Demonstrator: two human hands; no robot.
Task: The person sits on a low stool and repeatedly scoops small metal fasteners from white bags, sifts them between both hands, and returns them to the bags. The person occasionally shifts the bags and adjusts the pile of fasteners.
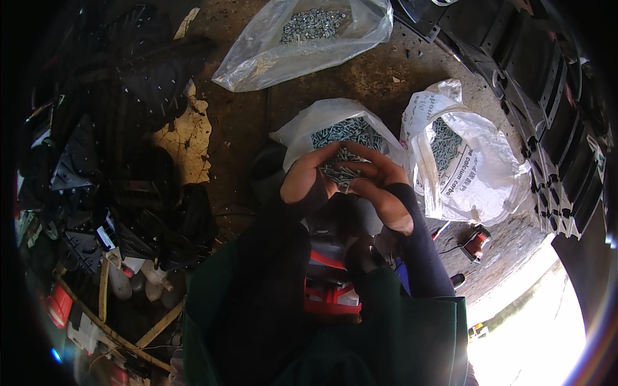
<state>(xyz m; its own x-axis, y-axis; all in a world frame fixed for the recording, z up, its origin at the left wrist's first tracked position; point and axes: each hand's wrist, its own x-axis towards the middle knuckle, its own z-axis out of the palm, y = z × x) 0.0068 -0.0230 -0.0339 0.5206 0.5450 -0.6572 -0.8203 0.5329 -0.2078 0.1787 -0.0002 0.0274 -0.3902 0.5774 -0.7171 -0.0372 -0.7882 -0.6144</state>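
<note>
My left hand (pixel 308 174) and my right hand (pixel 385 193) are bent together in a ring at the near side of an open whitish plastic bag (pixel 297 135). Between them lies a cluster of small silvery screws (pixel 341 172), with fingers curled around it from both sides. More screws (pixel 347 132) fill the bag just beyond my fingertips. The fingertips of both hands come close together over the pile. The undersides of the hands are hidden.
To the right stands a white printed woven sack (pixel 476 177) of screws. Farther off lies a clear bag (pixel 251 61) holding nuts (pixel 312 26). Black metal parts (pixel 547 77) line the right; dark brackets (pixel 77 154) crowd the left. A red tool (pixel 476 243) lies near the sack.
</note>
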